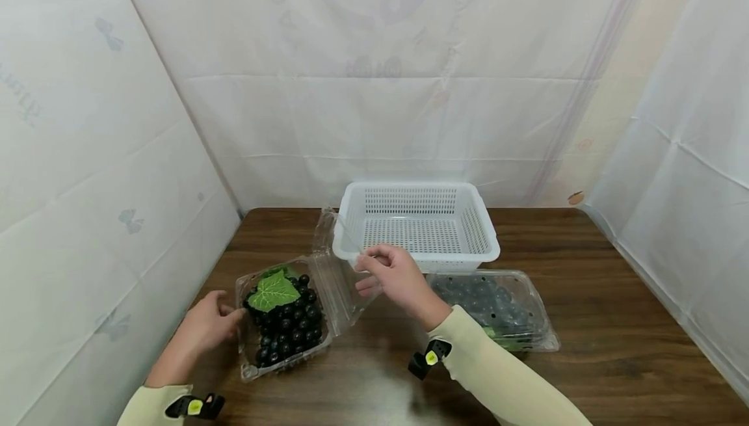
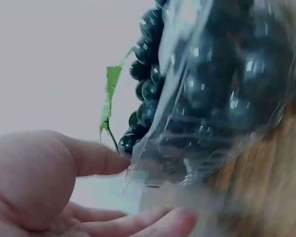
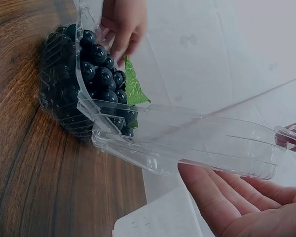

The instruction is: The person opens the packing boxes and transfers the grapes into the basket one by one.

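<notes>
On the left of the table stands a clear plastic fruit box (image 1: 251,370) holding dark grapes (image 1: 292,330) with a green leaf (image 1: 274,291) on top. My left hand (image 1: 205,323) pinches the box's left rim, its thumb (image 2: 101,158) at the corner and the other fingers lower down. The hinged clear lid (image 3: 227,143) stands raised at the box's right side. My right hand (image 1: 404,283) pinches the free edge of this lid between thumb and forefinger, the remaining fingers extended beneath it.
A white perforated plastic basket (image 1: 480,258) sits at the back middle of the brown wooden table (image 1: 608,348). In front of it on the right, partly behind my right forearm, lies a second clear box (image 1: 497,306) of dark grapes, lid down. White sheeting (image 1: 380,120) surrounds the table.
</notes>
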Motion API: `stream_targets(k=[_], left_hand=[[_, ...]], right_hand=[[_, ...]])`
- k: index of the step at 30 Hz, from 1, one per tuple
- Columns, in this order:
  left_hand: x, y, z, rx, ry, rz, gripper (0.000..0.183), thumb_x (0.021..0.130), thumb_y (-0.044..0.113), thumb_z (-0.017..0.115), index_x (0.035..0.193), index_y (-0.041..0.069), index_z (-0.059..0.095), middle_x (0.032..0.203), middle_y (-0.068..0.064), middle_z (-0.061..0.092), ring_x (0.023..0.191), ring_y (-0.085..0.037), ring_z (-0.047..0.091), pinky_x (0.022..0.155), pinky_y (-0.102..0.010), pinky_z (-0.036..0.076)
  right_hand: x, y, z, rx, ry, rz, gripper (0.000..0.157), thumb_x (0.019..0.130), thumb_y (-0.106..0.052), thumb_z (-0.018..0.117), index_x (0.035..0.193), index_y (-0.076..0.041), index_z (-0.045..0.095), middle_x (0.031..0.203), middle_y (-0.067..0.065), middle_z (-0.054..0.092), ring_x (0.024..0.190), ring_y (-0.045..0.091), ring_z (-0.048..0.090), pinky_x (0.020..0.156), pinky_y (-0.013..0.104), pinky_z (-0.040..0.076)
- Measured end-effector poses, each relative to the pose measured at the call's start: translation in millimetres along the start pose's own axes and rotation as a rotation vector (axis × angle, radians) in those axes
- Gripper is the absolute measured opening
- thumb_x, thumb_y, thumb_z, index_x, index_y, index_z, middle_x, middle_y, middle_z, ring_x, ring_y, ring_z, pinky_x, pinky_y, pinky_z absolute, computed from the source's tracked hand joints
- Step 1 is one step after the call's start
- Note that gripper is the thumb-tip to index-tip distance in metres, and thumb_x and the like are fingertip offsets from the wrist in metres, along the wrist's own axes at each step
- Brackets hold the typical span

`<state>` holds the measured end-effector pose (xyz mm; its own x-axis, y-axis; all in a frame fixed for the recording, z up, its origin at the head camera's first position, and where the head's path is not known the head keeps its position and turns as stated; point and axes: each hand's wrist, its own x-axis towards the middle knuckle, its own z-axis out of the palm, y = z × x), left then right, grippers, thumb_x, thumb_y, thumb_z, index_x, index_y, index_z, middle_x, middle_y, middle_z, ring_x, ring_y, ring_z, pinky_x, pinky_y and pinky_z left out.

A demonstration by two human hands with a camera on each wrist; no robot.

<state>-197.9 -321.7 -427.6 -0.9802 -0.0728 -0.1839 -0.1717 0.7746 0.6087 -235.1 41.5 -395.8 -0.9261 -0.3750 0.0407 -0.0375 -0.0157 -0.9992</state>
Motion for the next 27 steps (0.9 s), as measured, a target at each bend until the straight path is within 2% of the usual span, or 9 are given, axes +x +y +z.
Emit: stream_targets(k=[3,4,7,14,19,27], left_hand=[[-5.9,-3.6,5.7,-0.243,-0.092,-0.067,0.067,0.101,0.011,0.06,0.149,-0.02,0.024,0.117,-0.035,0.063,0.078,-0.025,0.072,0.069,-0.041,0.063],[-6.7,-4.6,6.8,-0.307,-0.111,-0.077,0.066,0.1,0.007,0.06,0.149,-0.019,0.024,0.117,-0.035,0.063,0.077,-0.025,0.072,0.068,-0.041,0.064],[-7.2,-7.9,6.4,-0.392,-0.129,-0.087,0.065,0.099,-0.001,0.056,0.152,-0.014,0.021,0.116,-0.033,0.064,0.075,-0.026,0.072,0.066,-0.042,0.064],[0.5,-18.7,-4.5,-0.418,-0.176,-0.018,0.06,0.1,-0.007,0.047,0.153,-0.013,0.02,0.112,-0.029,0.068,0.078,-0.03,0.073,0.065,-0.048,0.064],[5.7,-21.6,-13.5,-0.4,-0.226,0.024,0.059,0.1,-0.008,0.043,0.154,-0.013,0.021,0.116,-0.032,0.067,0.081,-0.031,0.073,0.067,-0.049,0.064],[10.9,-20.6,-17.4,-0.383,-0.282,0.031,0.058,0.099,-0.008,0.044,0.154,-0.008,0.027,0.118,-0.028,0.068,0.081,-0.031,0.072,0.067,-0.049,0.063]], right_hand=[[-2.1,0.2,-1.5,0.001,-0.005,-0.006,0.043,0.103,-0.027,0.063,0.131,0.006,0.059,0.12,0.029,0.069,0.091,0.04,0.076,0.075,0.042,0.065],[-3.5,0.6,-1.7,0.008,-0.008,-0.003,0.043,0.103,-0.027,0.063,0.132,0.005,0.059,0.121,0.029,0.069,0.091,0.04,0.076,0.076,0.042,0.065],[-9.2,3.7,-0.7,0.028,-0.018,0.01,0.041,0.103,-0.027,0.063,0.132,0.002,0.058,0.121,0.027,0.069,0.09,0.035,0.077,0.076,0.041,0.065],[-32.5,14.5,6.1,0.131,-0.069,0.019,0.044,0.101,-0.016,0.066,0.133,0.009,0.05,0.125,0.033,0.064,0.093,0.035,0.077,0.082,0.043,0.064],[-53.3,22.0,9.0,0.2,-0.073,0.049,0.043,0.095,-0.014,0.072,0.126,0.006,0.051,0.126,0.03,0.065,0.093,0.034,0.077,0.085,0.044,0.063],[-76.0,35.0,10.9,0.287,-0.063,0.065,0.043,0.094,-0.012,0.074,0.122,0.005,0.047,0.13,0.033,0.062,0.093,0.029,0.077,0.087,0.046,0.063]])
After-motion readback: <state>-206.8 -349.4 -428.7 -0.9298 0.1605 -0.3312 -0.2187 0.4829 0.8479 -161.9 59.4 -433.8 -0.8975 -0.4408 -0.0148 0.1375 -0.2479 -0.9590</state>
